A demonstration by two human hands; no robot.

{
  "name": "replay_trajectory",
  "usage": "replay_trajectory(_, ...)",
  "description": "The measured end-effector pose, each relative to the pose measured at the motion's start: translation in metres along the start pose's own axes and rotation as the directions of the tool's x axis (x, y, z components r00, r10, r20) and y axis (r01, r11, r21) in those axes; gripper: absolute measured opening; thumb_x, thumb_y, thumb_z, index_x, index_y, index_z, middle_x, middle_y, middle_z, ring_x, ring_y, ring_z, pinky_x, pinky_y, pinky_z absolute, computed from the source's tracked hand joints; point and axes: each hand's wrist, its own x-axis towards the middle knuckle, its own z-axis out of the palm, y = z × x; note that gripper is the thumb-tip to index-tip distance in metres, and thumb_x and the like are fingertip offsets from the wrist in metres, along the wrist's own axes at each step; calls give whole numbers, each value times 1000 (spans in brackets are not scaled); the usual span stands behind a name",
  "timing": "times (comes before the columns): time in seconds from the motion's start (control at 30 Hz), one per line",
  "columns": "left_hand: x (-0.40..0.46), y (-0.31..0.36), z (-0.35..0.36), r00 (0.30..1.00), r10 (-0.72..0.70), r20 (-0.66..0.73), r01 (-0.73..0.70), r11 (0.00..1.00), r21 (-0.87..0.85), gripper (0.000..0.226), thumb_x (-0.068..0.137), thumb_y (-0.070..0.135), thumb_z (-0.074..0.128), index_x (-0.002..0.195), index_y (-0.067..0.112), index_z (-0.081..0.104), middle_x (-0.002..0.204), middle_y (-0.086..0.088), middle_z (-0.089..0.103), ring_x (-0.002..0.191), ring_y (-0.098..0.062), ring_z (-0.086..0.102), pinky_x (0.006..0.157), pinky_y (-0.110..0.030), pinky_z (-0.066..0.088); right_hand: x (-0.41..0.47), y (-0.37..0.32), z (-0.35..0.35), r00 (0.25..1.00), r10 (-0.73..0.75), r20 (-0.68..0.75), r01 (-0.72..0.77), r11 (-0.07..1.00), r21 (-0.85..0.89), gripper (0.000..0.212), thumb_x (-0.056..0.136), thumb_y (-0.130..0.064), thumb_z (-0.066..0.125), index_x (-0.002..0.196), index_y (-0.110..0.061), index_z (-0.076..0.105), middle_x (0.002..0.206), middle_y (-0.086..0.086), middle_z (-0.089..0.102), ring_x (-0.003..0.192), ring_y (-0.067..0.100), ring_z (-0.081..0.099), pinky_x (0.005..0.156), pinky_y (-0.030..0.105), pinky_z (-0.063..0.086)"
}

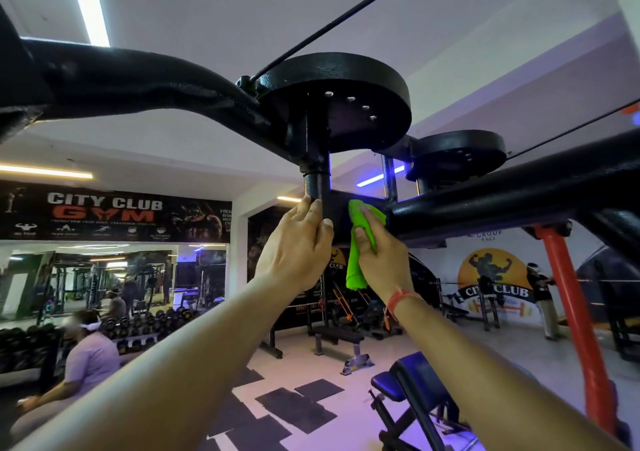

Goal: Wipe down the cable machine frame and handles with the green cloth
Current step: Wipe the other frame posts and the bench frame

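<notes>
A long dark banner (pixel 114 213) at the left of the frame, hung above the mirrors, read "CITY CLUB" in white capitals with "GYM" in orange beneath; its smaller lines of print and the captions under its icons were too small to read. At the right, a round yellow wall emblem (pixel 491 277) with a flexing figure carried "CITY CLUB" on a dark ribbon. Above it, partly hidden by the black frame, stood "GROUP" (pixel 489 233).
</notes>
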Motion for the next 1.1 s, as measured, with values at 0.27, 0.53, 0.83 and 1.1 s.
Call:
replay_trajectory(0.27, -19, 36, 36, 994, -76, -76, 65, 988, -139, 52, 105, 37, 37, 148, 11, 47, 165, -8, 24, 156, -19, 0, 123, -44, 24, -16, -15, -81, 975, 62, 213, -12, 974, -228, 40, 97, -26, 67, 135, -39, 62, 119, -14, 70, 112, 1, 62, 86, 0, 41)
replay_trajectory(0.53, -39, 142, 82, 999, -9, 43, 34, 780, -625, 36, 100, 28, 49, 127, 14, 68, 129, -7, 68, 124, -16, 56, 104, -21, 38, -60, -41, -227, 876, -402, 265, 424, 383, -821, 63, 82, 1, 62, 143, -15, 57, 148, 7, 55, 142, 29, 46, 113, 43, 43)
replay_trajectory(0.83, -42, 258, 103, 970, 33, 241, 215, 344, -914, 38, 106, 37, 43, 90, 14, 70, 78, -3, 70, 78, -19, 65, 75, -41, 49, -99, -51, -333, 921, -68, 384, 390, 188, -901, 73, 70, 6, 79, 136, -21, 63, 146, 4, 57, 132, 37, 55, 99, 56, 53)
replay_trajectory(1.1, -51, 263, 104, 920, 62, 387, 372, 173, -912, 37, 104, 42, 45, 79, 24, 65, 84, -6, 68, 76, -15, 58, 76, -34, 48, -83, -77, -347, 952, 9, 307, 276, 410, -869, 53, 90, -10, 69, 139, -30, 60, 158, -9, 39, 132, 16, 56, 109, 31, 46)
